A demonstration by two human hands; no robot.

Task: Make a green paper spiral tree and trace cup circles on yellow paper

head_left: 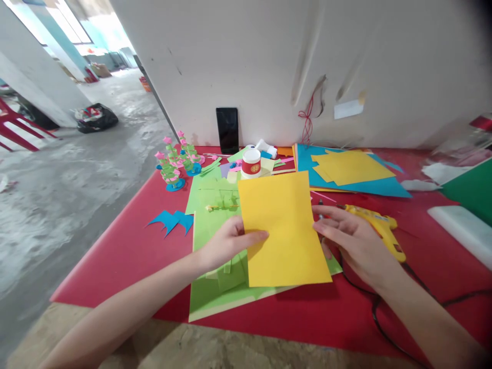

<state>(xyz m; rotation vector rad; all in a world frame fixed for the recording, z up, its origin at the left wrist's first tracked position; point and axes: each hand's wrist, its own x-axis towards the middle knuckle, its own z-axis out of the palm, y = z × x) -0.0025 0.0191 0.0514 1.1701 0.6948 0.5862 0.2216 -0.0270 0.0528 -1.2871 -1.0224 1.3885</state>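
Observation:
A sheet of yellow paper (pixel 284 225) is held up over the table, tilted toward me. My left hand (pixel 230 242) grips its left edge, thumb flat on the front and the other fingers hidden behind. At the right edge, my right hand (pixel 346 233) has its thumb tip on the paper, with the fingers loosely curled around that side. Beneath the sheet lies light green paper (pixel 215 302) with green cut pieces on it. A thin stick with a pale tip (pixel 221 207) rests on the green paper, left of the sheet. A yellow glue gun (pixel 384 233) lies just beyond my right hand.
Pink-and-green paper flower stems (pixel 171 169) stand at the back left, near blue paper cutouts (pixel 169 220). A phone (pixel 228 130) leans on the wall behind a red-and-white cup (pixel 251 164). Blue sheets (pixel 369 189) carry yellow ones. A black cord (pixel 378 318) runs across the right side.

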